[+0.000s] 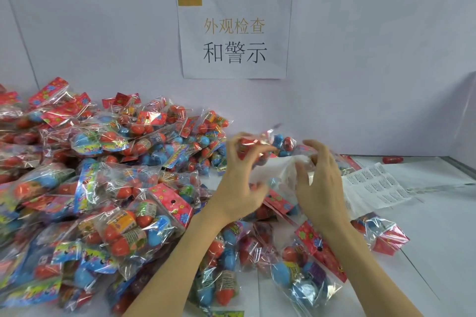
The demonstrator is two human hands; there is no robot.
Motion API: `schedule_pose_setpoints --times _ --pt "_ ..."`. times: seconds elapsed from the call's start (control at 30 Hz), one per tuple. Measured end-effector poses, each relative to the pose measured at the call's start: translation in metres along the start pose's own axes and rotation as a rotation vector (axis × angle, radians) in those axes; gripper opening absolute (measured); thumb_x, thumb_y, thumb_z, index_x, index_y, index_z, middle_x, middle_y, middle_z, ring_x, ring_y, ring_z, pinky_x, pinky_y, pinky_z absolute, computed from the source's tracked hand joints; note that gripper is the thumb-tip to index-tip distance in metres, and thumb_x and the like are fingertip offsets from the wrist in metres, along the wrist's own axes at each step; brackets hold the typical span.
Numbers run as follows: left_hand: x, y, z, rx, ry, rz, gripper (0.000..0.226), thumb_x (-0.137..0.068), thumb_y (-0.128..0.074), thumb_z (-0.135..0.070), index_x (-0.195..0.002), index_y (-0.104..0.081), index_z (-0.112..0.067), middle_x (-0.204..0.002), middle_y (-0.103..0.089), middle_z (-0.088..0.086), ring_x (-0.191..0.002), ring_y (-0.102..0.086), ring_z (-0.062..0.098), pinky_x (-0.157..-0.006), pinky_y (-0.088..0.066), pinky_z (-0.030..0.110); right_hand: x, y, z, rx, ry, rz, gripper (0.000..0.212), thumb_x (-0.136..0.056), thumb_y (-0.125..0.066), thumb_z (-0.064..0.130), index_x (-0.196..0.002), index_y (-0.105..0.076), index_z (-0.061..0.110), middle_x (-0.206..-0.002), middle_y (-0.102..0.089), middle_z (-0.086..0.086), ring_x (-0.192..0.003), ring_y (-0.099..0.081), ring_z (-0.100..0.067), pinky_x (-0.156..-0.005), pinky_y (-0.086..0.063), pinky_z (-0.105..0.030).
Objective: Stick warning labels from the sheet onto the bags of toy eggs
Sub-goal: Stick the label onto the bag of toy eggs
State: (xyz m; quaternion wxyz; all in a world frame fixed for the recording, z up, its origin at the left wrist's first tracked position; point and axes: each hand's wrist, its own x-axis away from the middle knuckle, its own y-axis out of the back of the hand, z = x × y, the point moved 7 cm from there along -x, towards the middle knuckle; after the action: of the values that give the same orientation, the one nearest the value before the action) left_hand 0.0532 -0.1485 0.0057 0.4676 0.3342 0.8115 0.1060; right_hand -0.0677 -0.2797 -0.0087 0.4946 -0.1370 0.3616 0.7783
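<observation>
Bag pile (98, 188) lying left of the fingers (247, 147); label sheet (373, 185) lying right of them; more bags (304, 265) sitting below on the table (438, 252).

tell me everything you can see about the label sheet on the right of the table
The label sheet is a white paper sheet carrying rows of small labels printed in black text too small to read. It lies roughly flat on the white table, tilted at an angle, just right of the right hand. Its near edge curls slightly, and its left part is hidden behind that hand. Whether the hand touches it is unclear.
</observation>
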Motion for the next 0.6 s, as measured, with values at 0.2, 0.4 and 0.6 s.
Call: schedule_pose_setpoints --times 0.2,0.4,0.6 --pt "0.003 -0.012 -0.016 -0.213 -0.167 0.078 0.056 -0.077 -0.083 -0.012 -0.128 -0.062 -0.025 -0.150 -0.025 -0.001 -0.141 -0.040 0.014 -0.105 -0.052 0.027 0.002 0.002 0.003 -0.045 -0.002 -0.021 0.032 -0.101 -0.063 0.022 -0.129 -0.047 0.025 -0.114 -0.059 0.000 -0.108 -0.056 -0.022 -0.095 -0.049 -0.045" --pt "0.002 0.012 -0.015 -0.478 -0.169 -0.171 0.023 -0.076 -0.093 -0.018 -0.084 -0.071 -0.018 -0.127 -0.056 0.006 -0.101 -0.057 0.023 -0.098 -0.047 0.041 0.004 -0.006 0.009 -0.098 0.033 0.016 0.016 -0.098 -0.069 0.011 -0.111 -0.066 0.020 -0.122 -0.052 0.002 -0.108 -0.060 -0.015 -0.098 -0.056 -0.044" --pt "0.003 0.021 -0.015 -0.534 -0.139 -0.271 0.015 -0.083 -0.087 -0.019 -0.085 -0.072 -0.019 -0.123 -0.060 0.008 -0.097 -0.062 0.026 -0.099 -0.040 0.035 0.007 -0.008 0.026 -0.069 0.170 0.033 0.009 -0.096 -0.075 0.013 -0.100 -0.078 0.020 -0.105 -0.065 0.004 -0.093 -0.060 -0.010 -0.084 -0.047 -0.016"
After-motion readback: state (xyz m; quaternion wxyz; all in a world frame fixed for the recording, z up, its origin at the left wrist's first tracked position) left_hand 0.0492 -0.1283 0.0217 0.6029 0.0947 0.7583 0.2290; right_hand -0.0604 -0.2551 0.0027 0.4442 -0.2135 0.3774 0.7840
